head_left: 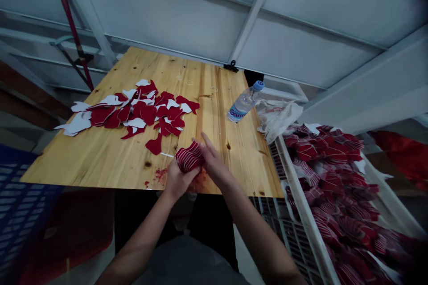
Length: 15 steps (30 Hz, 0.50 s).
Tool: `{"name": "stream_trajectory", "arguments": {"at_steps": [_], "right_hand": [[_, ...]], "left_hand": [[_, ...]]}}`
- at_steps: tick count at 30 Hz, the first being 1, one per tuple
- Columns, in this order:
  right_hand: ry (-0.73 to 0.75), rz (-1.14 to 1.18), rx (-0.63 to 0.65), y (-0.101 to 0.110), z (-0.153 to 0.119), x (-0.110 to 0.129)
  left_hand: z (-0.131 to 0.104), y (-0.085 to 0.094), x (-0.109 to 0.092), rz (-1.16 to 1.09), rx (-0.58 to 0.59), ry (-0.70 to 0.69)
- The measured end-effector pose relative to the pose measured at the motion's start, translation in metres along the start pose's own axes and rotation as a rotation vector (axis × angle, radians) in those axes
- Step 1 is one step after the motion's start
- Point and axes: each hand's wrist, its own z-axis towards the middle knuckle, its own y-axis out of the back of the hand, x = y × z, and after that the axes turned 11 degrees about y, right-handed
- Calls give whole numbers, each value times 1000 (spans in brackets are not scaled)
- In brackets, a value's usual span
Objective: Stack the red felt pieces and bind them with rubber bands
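Where the wooden counter (110, 151) meets its near edge, both hands come together over a small red-and-white striped fabric piece (189, 156). The left hand (176, 180) grips the piece from below, its fingers (191, 176) curled up around the lower edge, while the right hand (214, 164) presses on it from the right side, some fingers (207, 142) stretched out flat over the counter beyond the cloth. The piece sits just above the counter surface, near the front edge, slightly right of middle. Farther back and to the left lies a loose scatter of red and white cut pieces (137, 112), well apart from the hands. A plastic water bottle (244, 102) lies tilted near the counter's right edge, beside a crumpled clear plastic bag (276, 116). To the right, a white crate (302, 207) holds a heap of more striped pieces (337, 187).
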Motion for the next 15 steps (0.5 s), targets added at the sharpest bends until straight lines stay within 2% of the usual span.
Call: {"name": "stream_trajectory", "arguments": {"at_steps": [4,7,10,15], "right_hand": [[356,-550,420,19,-6,36],[471,-869,614,12,-9,45],[478,-914,625,4,-9,34],[538,-735,548,7,-6,23]], "left_hand": [[-5,1,-8,-148,52,173],[-10,2,-15,-161,84,216],[-12,11,-17,-132,150,279],[-3,36,-3,-345,559,433]]}}
